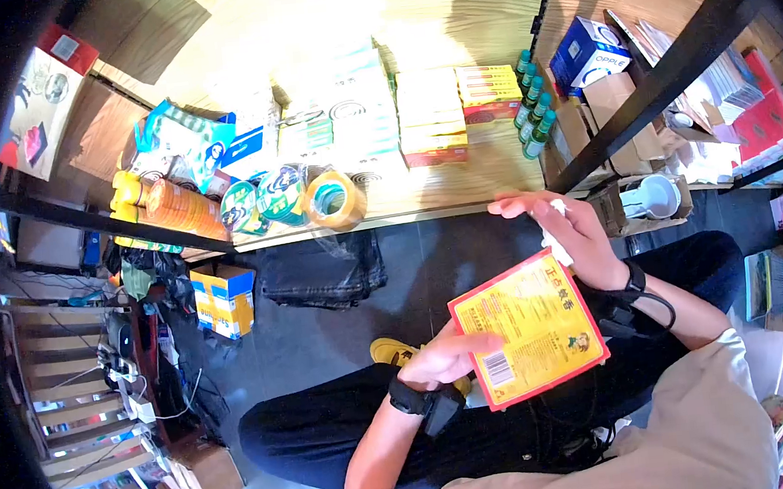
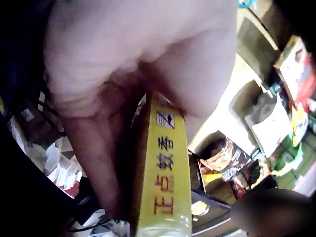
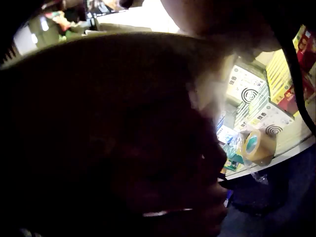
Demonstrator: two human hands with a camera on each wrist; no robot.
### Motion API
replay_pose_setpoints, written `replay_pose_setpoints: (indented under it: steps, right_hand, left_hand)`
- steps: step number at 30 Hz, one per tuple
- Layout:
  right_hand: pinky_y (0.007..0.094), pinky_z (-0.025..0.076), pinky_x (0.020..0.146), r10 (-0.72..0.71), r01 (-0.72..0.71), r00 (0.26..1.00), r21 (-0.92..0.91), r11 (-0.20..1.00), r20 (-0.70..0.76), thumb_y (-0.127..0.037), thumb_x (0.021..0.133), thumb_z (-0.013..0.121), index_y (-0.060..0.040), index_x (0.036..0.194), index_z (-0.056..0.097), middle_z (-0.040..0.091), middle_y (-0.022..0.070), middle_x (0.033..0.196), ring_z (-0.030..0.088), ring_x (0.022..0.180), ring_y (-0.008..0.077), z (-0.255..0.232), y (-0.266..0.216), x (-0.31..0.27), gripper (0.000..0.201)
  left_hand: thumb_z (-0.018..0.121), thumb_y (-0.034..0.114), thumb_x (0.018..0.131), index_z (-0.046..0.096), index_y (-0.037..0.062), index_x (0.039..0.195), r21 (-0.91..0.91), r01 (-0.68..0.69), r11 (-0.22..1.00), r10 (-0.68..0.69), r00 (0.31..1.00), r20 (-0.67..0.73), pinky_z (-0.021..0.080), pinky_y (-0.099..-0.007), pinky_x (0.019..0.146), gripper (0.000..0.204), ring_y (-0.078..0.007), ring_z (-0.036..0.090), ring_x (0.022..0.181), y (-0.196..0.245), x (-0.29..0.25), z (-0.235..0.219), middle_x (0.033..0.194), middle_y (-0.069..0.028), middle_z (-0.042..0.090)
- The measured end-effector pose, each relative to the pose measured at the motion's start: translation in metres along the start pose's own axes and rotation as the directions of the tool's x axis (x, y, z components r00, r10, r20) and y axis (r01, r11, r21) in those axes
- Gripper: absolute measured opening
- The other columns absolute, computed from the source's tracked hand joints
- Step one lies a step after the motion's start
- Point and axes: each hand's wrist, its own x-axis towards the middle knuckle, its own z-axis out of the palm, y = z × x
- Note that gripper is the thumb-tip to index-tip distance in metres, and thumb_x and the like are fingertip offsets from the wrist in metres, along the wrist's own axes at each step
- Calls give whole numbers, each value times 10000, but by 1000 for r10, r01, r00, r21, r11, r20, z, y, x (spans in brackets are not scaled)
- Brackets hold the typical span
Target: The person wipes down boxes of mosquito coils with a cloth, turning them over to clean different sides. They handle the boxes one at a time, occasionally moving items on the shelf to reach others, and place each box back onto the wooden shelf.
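My left hand [image 1: 443,359] grips a flat yellow box with red edges [image 1: 534,330] at its left side, the thumb lying over the printed face. Chinese lettering, a barcode and a small cartoon figure show on that face, which is turned up toward the head camera. In the left wrist view the box's narrow yellow side [image 2: 165,177] runs down between thumb and fingers. Just beyond the box's upper right corner, my right hand [image 1: 587,244] holds a crumpled white tissue [image 1: 555,228]. The right wrist view shows that hand mostly in dark shadow.
Ahead, a wooden shelf [image 1: 425,202] bears stacked yellow boxes [image 1: 431,111], white mosquito coil boxes [image 1: 343,118], green bottles [image 1: 537,120] and a tape roll [image 1: 335,200] at its front edge. Black metal posts [image 1: 657,82] frame it. A blue-and-yellow carton [image 1: 224,301] stands on the floor, left.
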Motion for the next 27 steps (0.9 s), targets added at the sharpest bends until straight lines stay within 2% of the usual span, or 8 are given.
replay_pose_setpoints:
  steps: [2,5,6,11,15,22,26,27]
  right_hand:
    - [384,389,1136,302,-305,951,46,951,66,-220,1116,380,36,1232,646,664,167,1310,565,1308,256,-3,-1,-1,387]
    - [338,406,1103,232,-222,966,-96,970,112,-213,1109,414,3,1391,564,583,148,1438,540,1309,181,4,8,-2,385]
    - [312,430,1067,193,-177,976,-144,974,102,-209,1102,432,-16,1420,546,578,139,1448,550,1287,166,10,13,-4,389]
    - [419,270,1228,97,-19,982,-425,905,162,-120,1049,460,15,1550,324,338,244,1608,310,1509,373,17,33,-9,537]
    - [439,157,1262,95,-10,986,-531,847,134,-251,1045,514,131,1548,188,166,345,1626,164,1544,426,35,41,-19,711]
    - [478,184,1256,-49,275,941,-668,692,336,-228,1015,500,32,1583,241,208,247,1655,179,1549,386,53,20,-15,676]
    - [417,383,1156,25,40,995,-622,782,96,-187,1060,432,-21,1545,372,510,255,1472,483,1398,357,22,33,4,516]
    - [382,520,940,68,-76,997,-351,933,-34,-207,1082,411,-8,1334,579,686,220,1149,684,1073,323,23,36,6,362]
  left_hand:
    - [696,9,902,451,3,1474,-11,-6,1000,6,1000,-5,466,-404,1084,622,-224,585,1281,4,5,5,1433,-130,580]
    - [697,55,937,528,-10,1386,77,-221,972,234,938,-255,509,-349,1008,484,-185,642,1170,3,12,14,1310,-105,652]
    - [704,79,947,569,-34,1333,399,-296,868,437,836,-332,528,-334,962,425,-167,671,1093,10,17,8,1237,-111,688]
    - [669,176,997,587,-40,1315,493,-270,827,486,785,-384,543,-314,919,392,-152,684,1041,0,21,5,1189,-93,699]
    - [600,275,1047,588,-29,1321,408,-271,872,450,771,-450,539,-302,902,410,-141,684,1024,-3,20,15,1181,-82,701]
    - [510,353,1089,577,-41,1318,715,-207,668,604,712,-358,517,-286,892,460,-116,653,1007,-17,22,2,1129,-82,714]
    - [582,305,1041,576,-32,1320,814,-221,538,571,805,-159,532,-295,866,438,-134,669,1005,-15,19,19,1122,-86,719]
    - [639,230,1005,617,-39,1263,859,-175,481,553,821,-143,546,-306,847,373,-152,703,977,-14,19,22,1076,-110,745]
